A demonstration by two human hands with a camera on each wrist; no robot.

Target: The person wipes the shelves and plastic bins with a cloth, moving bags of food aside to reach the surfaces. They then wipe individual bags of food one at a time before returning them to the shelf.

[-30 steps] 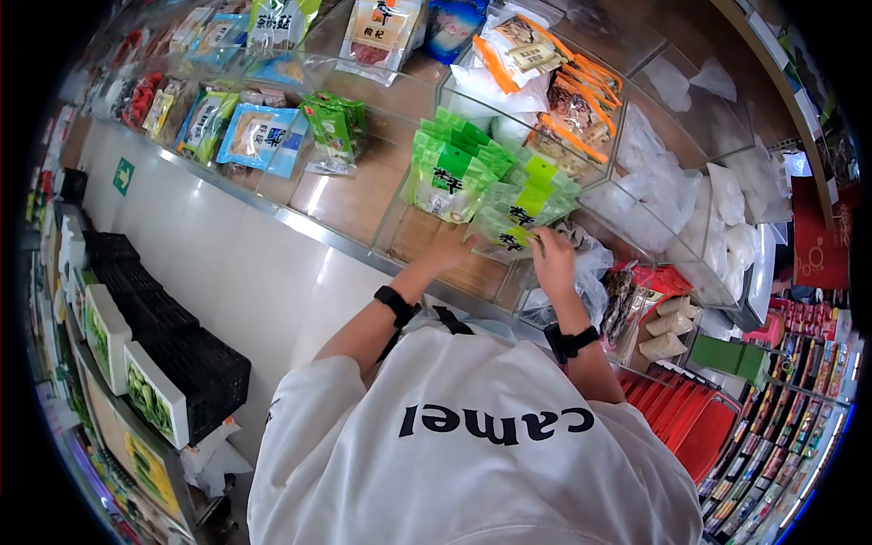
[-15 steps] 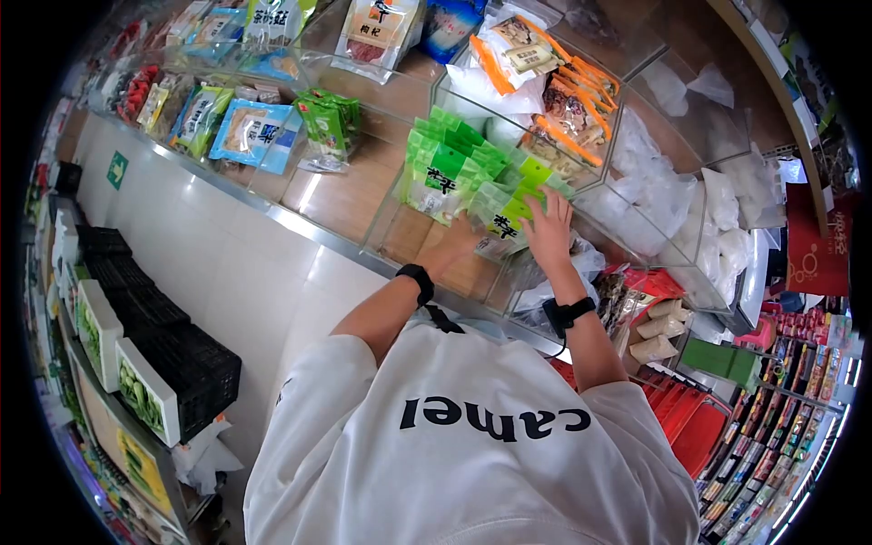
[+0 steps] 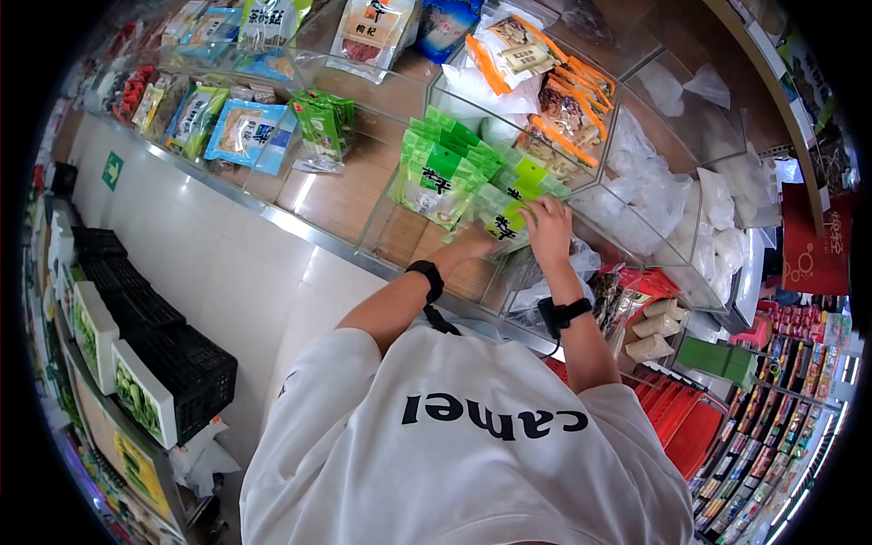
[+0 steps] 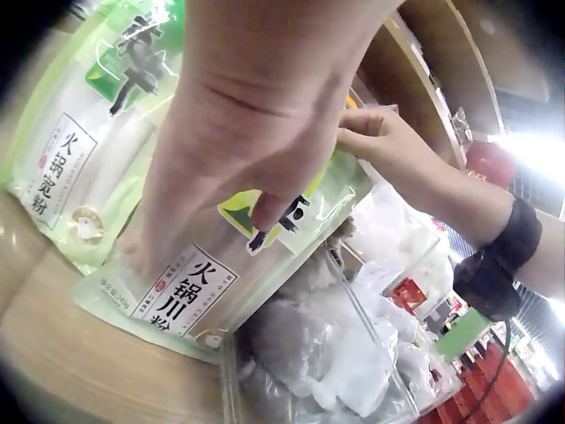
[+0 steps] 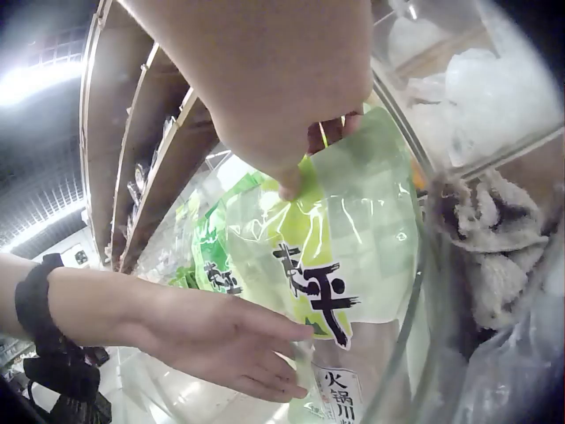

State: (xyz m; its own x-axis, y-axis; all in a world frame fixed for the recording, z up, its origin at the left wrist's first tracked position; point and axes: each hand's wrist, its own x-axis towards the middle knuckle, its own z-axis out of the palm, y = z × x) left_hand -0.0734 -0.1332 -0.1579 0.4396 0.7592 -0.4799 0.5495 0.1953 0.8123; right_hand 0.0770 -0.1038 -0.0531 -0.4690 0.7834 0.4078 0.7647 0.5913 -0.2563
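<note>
The green hot-pot noodle packet [image 5: 331,265] leans upright in a clear-walled compartment [image 3: 413,238], just right of similar green packets [image 3: 443,177]. The right hand [image 3: 549,234] pinches its top edge between thumb and fingers; the left hand [image 3: 468,247] touches its front, fingers extended. Orange-edged packets [image 3: 568,113] lie on the far side, white plastic bags [image 3: 643,195] to the right.

Pale green checks and a lime band on the hot-pot noodle packet [image 5: 375,208] (black characters, too); white with black lettering on the T-shirt [image 3: 463,477]; solid black on the plastic crates [image 3: 204,381].
</note>
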